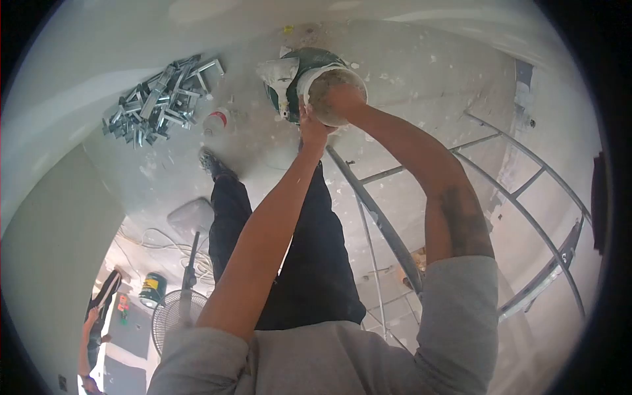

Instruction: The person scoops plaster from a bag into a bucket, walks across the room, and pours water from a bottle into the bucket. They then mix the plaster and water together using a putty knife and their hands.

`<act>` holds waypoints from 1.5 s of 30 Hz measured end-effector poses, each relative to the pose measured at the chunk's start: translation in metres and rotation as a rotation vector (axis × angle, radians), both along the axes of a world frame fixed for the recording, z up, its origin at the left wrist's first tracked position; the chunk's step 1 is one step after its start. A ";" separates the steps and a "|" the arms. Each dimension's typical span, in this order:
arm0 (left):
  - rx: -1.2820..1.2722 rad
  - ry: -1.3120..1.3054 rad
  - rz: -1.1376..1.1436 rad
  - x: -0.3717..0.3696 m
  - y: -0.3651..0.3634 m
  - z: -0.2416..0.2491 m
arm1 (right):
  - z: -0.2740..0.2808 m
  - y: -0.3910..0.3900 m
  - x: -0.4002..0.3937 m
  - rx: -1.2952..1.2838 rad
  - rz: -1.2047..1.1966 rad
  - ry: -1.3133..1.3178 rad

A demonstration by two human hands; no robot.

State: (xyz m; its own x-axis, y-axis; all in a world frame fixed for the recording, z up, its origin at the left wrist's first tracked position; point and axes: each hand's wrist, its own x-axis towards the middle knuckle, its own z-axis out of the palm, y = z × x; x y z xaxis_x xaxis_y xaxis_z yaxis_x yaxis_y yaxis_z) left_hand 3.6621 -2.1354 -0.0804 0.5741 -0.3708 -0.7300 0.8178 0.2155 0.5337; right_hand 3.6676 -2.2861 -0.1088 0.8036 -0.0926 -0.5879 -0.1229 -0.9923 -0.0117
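Observation:
A white bucket [359, 78] with a grey-brown mass inside [321, 87] is in front of me at the top middle. My left hand [315, 124] grips the bucket's near side, with its thumb up along the wall. My right hand [345, 99] reaches down into the bucket against the mass. Its fingers are hidden there, and so is anything they may hold. Behind the bucket shows a dark green round container [315, 55]. A whitish, smeared flat piece [279, 72] lies over that container's left side.
Metal brackets [157, 102] lie heaped on the dusty floor, near a clear bottle [216, 121] with a red band. A metal frame [385, 230] stands at my right. Behind me are a fan [176, 316], a cable [158, 243], a green bucket [153, 289] and another person's arm [85, 342].

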 end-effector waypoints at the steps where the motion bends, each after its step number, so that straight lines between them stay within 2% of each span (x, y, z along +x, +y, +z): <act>1: -0.012 0.010 -0.018 0.001 0.001 0.002 | -0.001 -0.003 -0.006 0.014 -0.040 -0.027; 3: -0.030 0.015 -0.026 0.008 -0.001 0.007 | 0.013 -0.009 0.000 0.024 -0.069 -0.059; 5: -0.055 0.040 -0.042 0.009 0.003 0.009 | 0.056 -0.003 0.020 0.055 0.046 0.240; 6: -0.046 0.042 -0.029 0.003 0.006 -0.005 | 0.047 -0.007 0.018 0.063 0.060 0.242; 8: 0.156 -0.276 -0.227 -0.008 0.006 -0.046 | 0.006 -0.025 0.005 0.009 0.441 0.253; 9: 0.156 -0.270 -0.214 -0.004 0.007 -0.030 | -0.010 -0.025 -0.003 0.008 0.454 0.258; 11: -0.059 0.067 -0.063 0.013 0.006 0.017 | -0.039 -0.029 -0.019 0.047 0.063 0.145; 12: -0.063 0.065 -0.054 0.013 0.006 0.012 | -0.050 -0.029 -0.025 0.042 0.072 0.144; 14: -0.019 -0.014 -0.130 0.007 0.008 0.000 | -0.063 -0.023 -0.037 0.096 -0.120 -0.090; 15: -0.028 -0.023 -0.127 0.012 0.006 0.007 | -0.060 -0.022 -0.038 0.086 -0.117 -0.098; 17: 0.005 0.130 -0.158 0.019 0.008 0.028 | -0.050 -0.015 -0.048 0.906 -0.567 -0.404; 18: 0.023 0.182 -0.167 0.020 0.008 0.029 | -0.057 -0.022 -0.049 0.684 -0.404 -0.102; 19: 0.024 0.190 -0.168 0.010 0.011 0.013 | -0.040 -0.015 -0.045 0.683 -0.408 -0.095; 21: 0.174 -0.266 -0.462 0.004 0.015 -0.018 | -0.004 -0.003 -0.017 0.265 -0.806 -0.061; 22: 0.175 -0.267 -0.462 0.011 0.014 -0.004 | 0.014 -0.008 -0.004 0.267 -0.806 -0.062; 24: 0.049 -0.064 -0.282 0.026 0.015 0.044 | 0.037 -0.013 0.007 -0.026 -0.358 0.048; 25: 0.051 -0.058 -0.282 0.022 0.015 0.036 | 0.021 -0.012 0.000 -0.025 -0.357 0.054; 27: -0.044 -0.145 -0.178 0.015 0.013 0.017 | -0.007 -0.005 -0.013 -0.109 -0.082 -0.069; 28: -0.049 -0.151 -0.167 0.018 0.009 0.005 | 0.001 -0.001 -0.004 -0.115 -0.072 -0.074; 30: 0.071 -0.341 -0.225 0.011 0.013 -0.007 | 0.011 0.015 -0.012 -0.078 -0.093 0.017; 31: 0.069 -0.332 -0.221 0.007 0.015 -0.006 | 0.005 0.013 -0.017 -0.080 -0.089 0.026; 33: 0.036 -0.253 -0.209 0.005 0.016 0.003 | -0.011 0.002 -0.018 -0.046 0.239 0.037; 34: 0.018 -0.221 -0.199 0.008 0.015 0.011 | -0.020 -0.002 -0.017 -0.055 0.253 0.032; 36: -0.013 -0.162 -0.188 0.018 0.016 0.020 | -0.034 -0.006 -0.011 0.246 -0.226 0.108; 37: -0.022 -0.176 -0.182 0.019 0.013 0.012 | -0.026 -0.009 -0.006 0.237 -0.220 0.095; 39: 0.014 -0.226 -0.149 0.015 0.010 0.003 | -0.009 -0.011 -0.013 0.652 -0.846 -0.027; 40: -0.006 -0.199 -0.162 0.013 0.013 0.002 | -0.004 -0.010 -0.017 0.653 -0.846 -0.020; 42: -0.003 -0.171 -0.165 0.011 0.014 0.003 | 0.003 -0.007 -0.014 0.264 -0.619 -0.093; 43: -0.005 -0.146 -0.168 0.014 0.015 0.004 | 0.007 -0.006 -0.009 0.271 -0.612 -0.094; 45: -0.015 -0.147 -0.175 0.011 0.016 0.004 | 0.014 -0.007 -0.015 -0.057 -0.554 -0.032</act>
